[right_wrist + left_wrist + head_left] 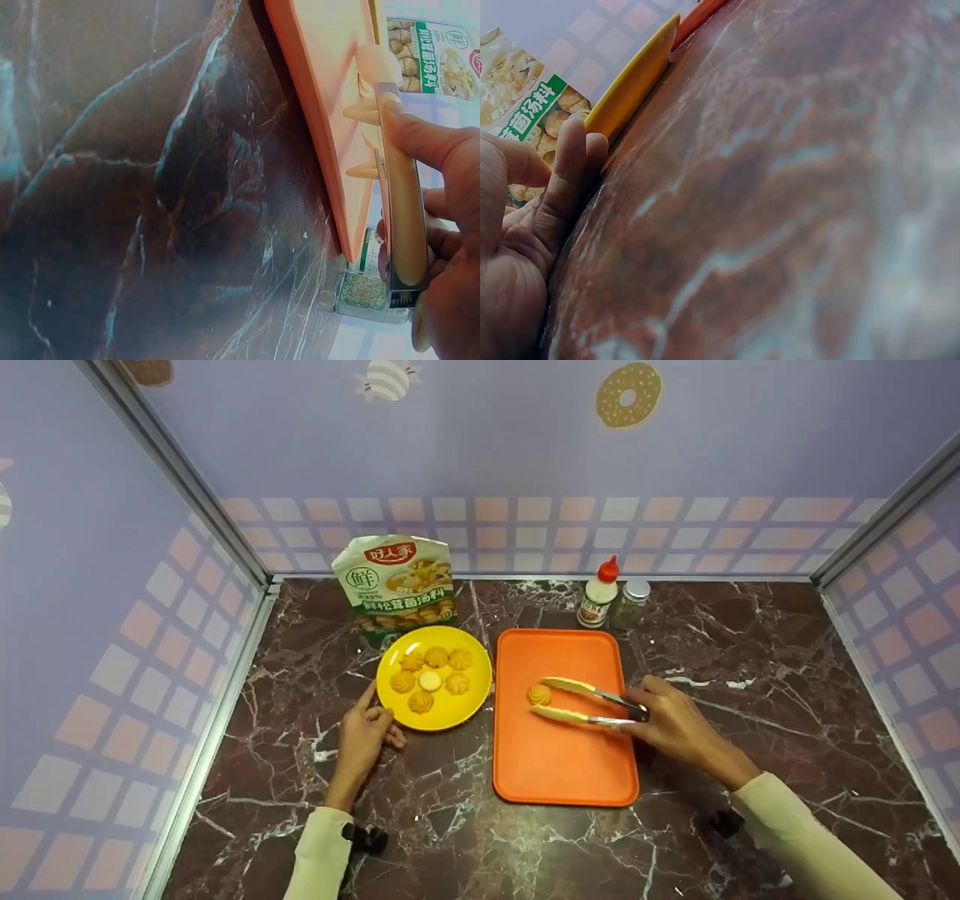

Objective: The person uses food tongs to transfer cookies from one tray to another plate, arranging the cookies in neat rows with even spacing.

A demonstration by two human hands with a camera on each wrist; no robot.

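A yellow plate (476, 705) carries several swirled cookies (421, 703) around a smooth pale round piece (430, 681). My left hand (364, 736) rests on the table at its lower left, fingers touching the rim; the plate's edge (634, 75) also shows past those fingers in the left wrist view. My right hand (671, 720) grips tongs (616, 699) with yellow tips, pointing left over the orange tray (562, 769). One cookie (538, 694) lies on the tray between the tong tips, which stand spread around it. In the right wrist view, thumb and fingers hold the tong handles (409, 202).
Behind the plate stands a food pouch (397, 581). A red-capped squeeze bottle (598, 594) and a glass shaker jar (631, 604) stand behind the tray's right corner. Patterned panels (525, 450) close off the back and sides of the dark marbled table (450, 840).
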